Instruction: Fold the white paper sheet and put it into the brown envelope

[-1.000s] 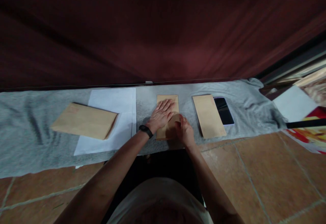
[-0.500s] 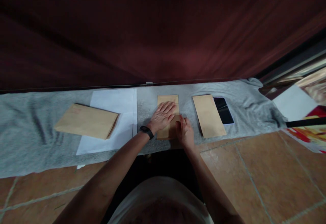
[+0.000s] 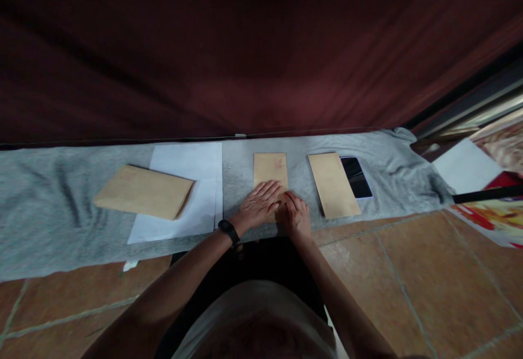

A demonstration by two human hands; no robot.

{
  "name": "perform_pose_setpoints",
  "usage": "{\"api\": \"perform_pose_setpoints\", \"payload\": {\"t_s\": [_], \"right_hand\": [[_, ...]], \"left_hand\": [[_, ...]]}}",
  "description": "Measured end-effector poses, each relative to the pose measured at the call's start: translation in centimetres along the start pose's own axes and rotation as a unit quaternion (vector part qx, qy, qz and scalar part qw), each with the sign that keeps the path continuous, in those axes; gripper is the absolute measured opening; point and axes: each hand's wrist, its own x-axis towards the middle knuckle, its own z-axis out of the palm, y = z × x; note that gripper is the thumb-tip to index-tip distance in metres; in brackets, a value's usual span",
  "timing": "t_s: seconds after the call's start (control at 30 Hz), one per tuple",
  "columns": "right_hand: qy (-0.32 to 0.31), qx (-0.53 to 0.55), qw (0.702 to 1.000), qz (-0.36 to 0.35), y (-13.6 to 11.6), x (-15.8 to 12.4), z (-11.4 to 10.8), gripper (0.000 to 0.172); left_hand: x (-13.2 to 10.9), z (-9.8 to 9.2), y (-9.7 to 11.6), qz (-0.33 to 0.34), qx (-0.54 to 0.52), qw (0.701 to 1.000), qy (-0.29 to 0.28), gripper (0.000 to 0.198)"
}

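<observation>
A brown paper envelope (image 3: 269,166) lies upright on the grey cloth in front of me, with small reddish print near its top right corner. My left hand (image 3: 260,201), a black band on its wrist, rests flat across the lower part with its fingers stretched out. At the envelope's lower right edge is my right hand (image 3: 297,214), its fingers slightly bent and their tips touching the paper. The thumb of that hand is hidden. Both hands cover most of the envelope's lower half.
To the left, a stack of brown envelopes (image 3: 145,191) overlaps white paper sheets (image 3: 200,163). On the right, another brown envelope (image 3: 334,184) partly covers a dark phone (image 3: 356,178). Grey cloth (image 3: 392,168) lies beneath, with a dark red curtain (image 3: 261,54) behind.
My left hand has slid down the envelope towards me, uncovering its upper part and the print. My right hand's fingers have straightened a little at the right edge.
</observation>
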Motion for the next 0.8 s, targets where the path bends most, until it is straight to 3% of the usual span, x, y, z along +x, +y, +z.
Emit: {"api": "perform_pose_setpoints", "payload": {"t_s": [0.43, 0.67, 0.8], "right_hand": [[-0.033, 0.042, 0.994, -0.097, 1.1, -1.6, -0.8, 0.047], [-0.049, 0.074, 0.987, -0.137, 1.5, -1.9, -2.0, 0.042], [-0.026, 0.087, 0.989, -0.115, 1.3, -2.0, -2.0, 0.035]], "left_hand": [[-5.6, -0.3, 2.5, 0.006, -0.010, 1.000, -0.003, 0.058], [-7.5, 0.1, 2.7, -0.063, -0.012, 0.995, 0.076, 0.042], [-7.4, 0.1, 2.7, -0.072, -0.012, 0.991, 0.109, 0.036]]}}
